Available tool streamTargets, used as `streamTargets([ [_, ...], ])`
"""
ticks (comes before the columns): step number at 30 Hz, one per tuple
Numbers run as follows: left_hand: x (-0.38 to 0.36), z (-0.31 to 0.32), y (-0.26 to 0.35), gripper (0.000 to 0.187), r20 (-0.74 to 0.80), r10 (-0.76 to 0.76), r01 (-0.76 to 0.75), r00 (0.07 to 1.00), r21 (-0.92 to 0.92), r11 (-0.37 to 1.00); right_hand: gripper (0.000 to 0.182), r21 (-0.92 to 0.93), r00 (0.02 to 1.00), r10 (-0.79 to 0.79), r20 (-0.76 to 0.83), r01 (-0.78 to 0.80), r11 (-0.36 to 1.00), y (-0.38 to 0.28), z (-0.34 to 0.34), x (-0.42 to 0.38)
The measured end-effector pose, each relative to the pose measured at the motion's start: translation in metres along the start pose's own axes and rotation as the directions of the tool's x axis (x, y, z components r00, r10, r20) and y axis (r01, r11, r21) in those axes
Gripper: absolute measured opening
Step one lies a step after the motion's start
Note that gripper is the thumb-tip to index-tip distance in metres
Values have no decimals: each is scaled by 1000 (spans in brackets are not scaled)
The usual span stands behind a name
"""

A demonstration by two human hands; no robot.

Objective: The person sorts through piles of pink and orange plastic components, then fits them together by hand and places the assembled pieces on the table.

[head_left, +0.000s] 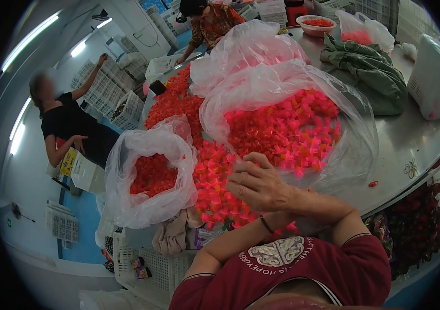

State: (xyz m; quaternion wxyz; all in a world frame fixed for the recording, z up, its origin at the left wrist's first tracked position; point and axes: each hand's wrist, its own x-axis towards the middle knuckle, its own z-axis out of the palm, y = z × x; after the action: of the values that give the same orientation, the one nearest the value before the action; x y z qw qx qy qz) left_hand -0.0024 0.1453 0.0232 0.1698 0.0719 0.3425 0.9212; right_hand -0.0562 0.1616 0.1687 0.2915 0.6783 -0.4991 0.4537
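Observation:
My right hand (258,183) is over the loose pink and red plastic pieces (215,173), its fingers curled together; whatever they hold is hidden. A dark band circles my left wrist, and my left hand (283,218) passes under my right forearm, its fingers hidden. Beyond my right hand, a large open clear bag (357,134) holds many pink, red and orange pieces (302,129). Left of the loose pieces, a smaller open plastic bag (116,178) contains red pieces (153,175). More red pieces (178,101) are heaped farther back.
The metal table (406,137) bears a green cloth bag (364,72), a white bowl (315,28) of red pieces and rubber bands (410,168). White crates (147,266) stand below its edge. One person (75,116) stands at left; another (212,23) leans over the far side.

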Motion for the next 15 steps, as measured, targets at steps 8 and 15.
streamTargets([
  [8,-16,-27,0,43,1,-14,13,1000,-397,918,41,59,953,-128,275,116,992,-14,-26,-3],
  [15,-32,-12,11,43,-25,-78,39,997,-693,720,43,180,803,-383,455,338,924,-22,-27,16],
])
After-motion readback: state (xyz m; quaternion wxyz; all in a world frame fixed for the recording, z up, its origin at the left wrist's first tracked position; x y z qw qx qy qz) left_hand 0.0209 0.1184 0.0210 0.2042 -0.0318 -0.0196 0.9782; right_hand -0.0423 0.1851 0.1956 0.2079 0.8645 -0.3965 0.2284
